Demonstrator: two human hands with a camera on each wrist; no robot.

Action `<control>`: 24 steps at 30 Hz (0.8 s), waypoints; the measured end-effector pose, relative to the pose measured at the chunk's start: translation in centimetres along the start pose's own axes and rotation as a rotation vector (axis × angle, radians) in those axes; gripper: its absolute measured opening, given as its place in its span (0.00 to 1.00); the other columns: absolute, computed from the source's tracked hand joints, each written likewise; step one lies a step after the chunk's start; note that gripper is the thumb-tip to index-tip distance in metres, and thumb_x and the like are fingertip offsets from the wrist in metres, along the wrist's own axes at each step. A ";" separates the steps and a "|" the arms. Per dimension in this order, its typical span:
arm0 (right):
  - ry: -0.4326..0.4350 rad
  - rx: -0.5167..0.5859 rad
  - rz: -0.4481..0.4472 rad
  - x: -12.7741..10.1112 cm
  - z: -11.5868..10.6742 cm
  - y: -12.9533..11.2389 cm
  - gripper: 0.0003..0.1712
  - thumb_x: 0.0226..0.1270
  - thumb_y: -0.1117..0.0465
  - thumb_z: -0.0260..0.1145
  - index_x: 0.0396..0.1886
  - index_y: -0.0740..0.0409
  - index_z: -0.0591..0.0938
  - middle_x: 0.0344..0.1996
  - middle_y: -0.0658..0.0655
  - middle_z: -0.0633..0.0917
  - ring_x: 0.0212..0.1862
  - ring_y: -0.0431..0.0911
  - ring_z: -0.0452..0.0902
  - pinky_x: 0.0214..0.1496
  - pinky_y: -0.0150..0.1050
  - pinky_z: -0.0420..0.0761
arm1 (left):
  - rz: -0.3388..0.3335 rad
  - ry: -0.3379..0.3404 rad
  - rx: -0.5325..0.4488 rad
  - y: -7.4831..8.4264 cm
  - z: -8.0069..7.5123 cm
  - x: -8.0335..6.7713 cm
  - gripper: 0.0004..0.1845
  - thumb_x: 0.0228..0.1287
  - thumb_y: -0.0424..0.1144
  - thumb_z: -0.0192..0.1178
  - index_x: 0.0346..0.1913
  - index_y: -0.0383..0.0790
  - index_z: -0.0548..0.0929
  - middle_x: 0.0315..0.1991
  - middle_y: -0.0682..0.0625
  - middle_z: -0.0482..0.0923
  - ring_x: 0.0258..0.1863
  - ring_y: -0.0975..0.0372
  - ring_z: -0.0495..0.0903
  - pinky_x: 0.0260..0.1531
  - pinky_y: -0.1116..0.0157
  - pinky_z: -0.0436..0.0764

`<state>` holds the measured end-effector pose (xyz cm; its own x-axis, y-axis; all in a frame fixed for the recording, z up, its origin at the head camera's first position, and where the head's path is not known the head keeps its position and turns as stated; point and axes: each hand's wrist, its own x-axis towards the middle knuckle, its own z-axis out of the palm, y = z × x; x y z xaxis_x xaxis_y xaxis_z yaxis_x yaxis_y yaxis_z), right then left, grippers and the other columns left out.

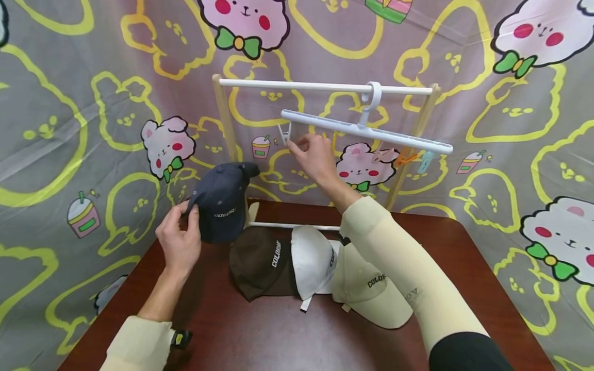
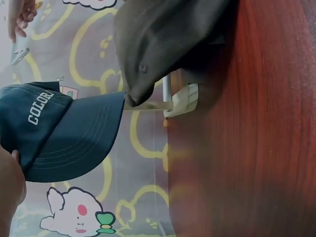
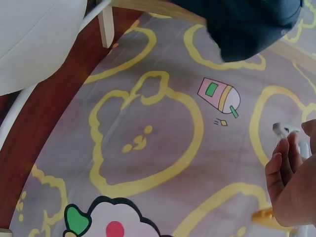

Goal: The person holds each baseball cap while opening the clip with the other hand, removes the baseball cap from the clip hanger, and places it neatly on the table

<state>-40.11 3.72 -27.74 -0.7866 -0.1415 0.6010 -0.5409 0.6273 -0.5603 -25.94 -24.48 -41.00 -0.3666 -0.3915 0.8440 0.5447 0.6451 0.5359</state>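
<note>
A person's left hand [image 1: 178, 242] held a navy cap [image 1: 221, 202] by its back edge, fingers curled round the fabric, lifting it above the dark red table [image 1: 278, 340]; in the left wrist view only a sliver of that hand showed at the frame's edge, the cap's brim pointing away from it. The right hand [image 1: 313, 154] was raised well above and to the right of the left, its fingertips pinching a pale clip [image 1: 284, 134] hanging from the left end of a white hanger bar [image 1: 366, 131]; the clip was small and partly covered by the fingers, and in the right wrist view just its tip showed beside the hand at the frame's corner. The hanger hooked over the white rail of a wooden rack [image 1: 224, 118]; further clips near the bar's far end were too blurred to tell apart. Below the right forearm lay a brown cap [image 1: 262, 263], a white cap [image 1: 312, 263] and a cream cap [image 1: 366, 293], overlapping; the sleeve hid part of the cream one.
</note>
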 end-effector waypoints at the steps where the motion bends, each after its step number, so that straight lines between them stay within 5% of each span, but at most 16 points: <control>1: -0.004 0.004 -0.004 -0.1 -0.2 0.2 0.20 0.70 0.48 0.70 0.42 0.62 0.89 0.32 0.56 0.91 0.33 0.45 0.86 0.38 0.40 0.82 | -0.006 0.010 0.004 0.0 -0.1 0.1 0.06 0.69 0.30 0.66 0.39 0.27 0.86 0.40 0.39 0.88 0.39 0.57 0.84 0.41 0.78 0.73; 8: -0.043 0.017 -0.002 -1.1 -1.8 2.0 0.18 0.72 0.50 0.67 0.42 0.62 0.90 0.29 0.57 0.90 0.31 0.46 0.84 0.37 0.42 0.80 | -0.046 0.056 0.030 -0.3 -0.9 0.6 0.07 0.68 0.30 0.67 0.37 0.26 0.85 0.38 0.38 0.88 0.39 0.73 0.82 0.41 0.80 0.74; 11: -0.059 0.026 -0.013 -1.9 -2.7 3.0 0.17 0.73 0.52 0.66 0.42 0.63 0.90 0.27 0.57 0.89 0.29 0.47 0.82 0.34 0.41 0.77 | -0.021 0.076 0.049 0.4 -1.5 0.4 0.05 0.66 0.25 0.66 0.36 0.23 0.84 0.39 0.35 0.87 0.41 0.70 0.84 0.42 0.81 0.74; 15: -0.085 0.051 -0.026 -3.3 -4.3 4.2 0.16 0.75 0.55 0.64 0.41 0.64 0.90 0.22 0.57 0.87 0.25 0.45 0.78 0.30 0.38 0.74 | -0.033 0.090 0.069 -0.5 -2.5 -0.5 0.04 0.65 0.25 0.66 0.36 0.22 0.84 0.37 0.33 0.87 0.41 0.74 0.82 0.42 0.80 0.72; 19: -0.100 0.057 -0.033 -5.0 -6.0 5.4 0.15 0.74 0.57 0.64 0.35 0.64 0.89 0.18 0.55 0.84 0.20 0.40 0.75 0.27 0.35 0.72 | -0.137 0.064 0.094 -2.0 -3.6 -2.1 0.06 0.67 0.29 0.66 0.37 0.25 0.85 0.31 0.39 0.86 0.33 0.82 0.76 0.35 0.80 0.69; 24: -0.123 0.027 -0.020 -7.7 -8.3 6.6 0.14 0.75 0.57 0.63 0.33 0.60 0.88 0.16 0.53 0.82 0.20 0.41 0.74 0.26 0.35 0.72 | -0.363 -0.009 0.129 -2.1 -5.2 -3.8 0.09 0.71 0.33 0.64 0.37 0.26 0.83 0.26 0.61 0.82 0.23 0.81 0.74 0.25 0.82 0.70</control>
<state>-35.21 15.30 -31.38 -0.8052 -0.2477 0.5388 -0.5634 0.6027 -0.5651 -21.80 -27.76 -45.22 -0.5248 -0.6046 0.5992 0.2789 0.5430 0.7921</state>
